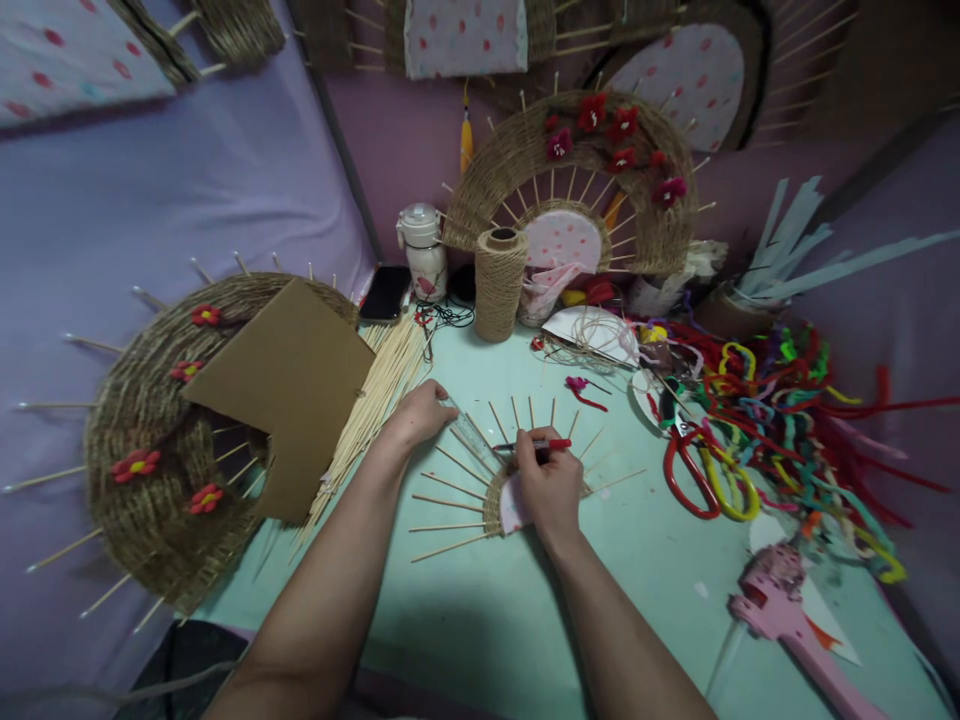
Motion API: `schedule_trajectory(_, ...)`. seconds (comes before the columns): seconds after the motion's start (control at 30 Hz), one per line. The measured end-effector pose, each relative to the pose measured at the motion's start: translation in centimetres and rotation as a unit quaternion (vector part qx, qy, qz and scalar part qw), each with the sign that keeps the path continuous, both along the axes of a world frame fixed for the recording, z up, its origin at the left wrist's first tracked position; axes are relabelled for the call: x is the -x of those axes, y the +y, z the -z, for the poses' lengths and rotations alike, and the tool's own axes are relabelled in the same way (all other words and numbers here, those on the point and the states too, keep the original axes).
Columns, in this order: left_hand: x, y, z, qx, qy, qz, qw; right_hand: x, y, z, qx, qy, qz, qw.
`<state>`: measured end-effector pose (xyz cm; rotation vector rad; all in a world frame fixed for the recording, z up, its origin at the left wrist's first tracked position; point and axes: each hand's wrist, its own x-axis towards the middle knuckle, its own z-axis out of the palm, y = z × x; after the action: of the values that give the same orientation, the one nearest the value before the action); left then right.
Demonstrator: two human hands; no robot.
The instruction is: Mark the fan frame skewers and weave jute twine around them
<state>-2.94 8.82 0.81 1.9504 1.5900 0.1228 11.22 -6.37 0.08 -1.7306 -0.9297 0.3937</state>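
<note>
A small half-round woven piece (495, 500) with thin wooden sticks fanning out lies on the pale green table (645, 560). My left hand (420, 412) presses a clear ruler (474, 435) across the sticks, fingers closed on its end. My right hand (547, 485) grips a red pen (536, 445), tip by the ruler's edge, and covers part of the woven piece.
A bundle of sticks (375, 400) and brown cardboard (292, 385) lie left, over a large woven arch with red flowers (150, 440). A twine spool (500, 280), phone (385, 292), red scissors (686, 470), pipe cleaners (787, 410) and pink glue gun (780, 600) surround.
</note>
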Motion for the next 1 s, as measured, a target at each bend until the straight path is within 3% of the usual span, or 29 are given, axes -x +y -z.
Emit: schedule_trajectory(1.0,0.05,0.2,0.33,-0.019,0.009,0.0,1.0,-0.09,0.01,0.62,0.0,-0.01,0.002,1.0)
